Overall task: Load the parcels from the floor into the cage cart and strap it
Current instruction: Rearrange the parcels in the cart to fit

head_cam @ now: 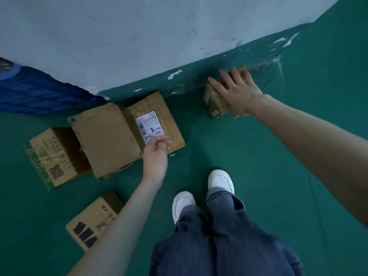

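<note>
Right fingers: spread straight and laid on the top of the small parcel (216, 101); nothing is gripped yet by the right hand (240, 94).
Left fingers: loosely curled, nothing held; the left hand (156, 154) hangs over the near edge of the labelled parcel (153, 121).
Small parcel: at the upper right of centre, against the wall base, its long axis running up and right.
Nearer hand: the right one is judged to take it.
Other parcels: three more lie at the left of the frame.
Cage cart: not seen.
</note>
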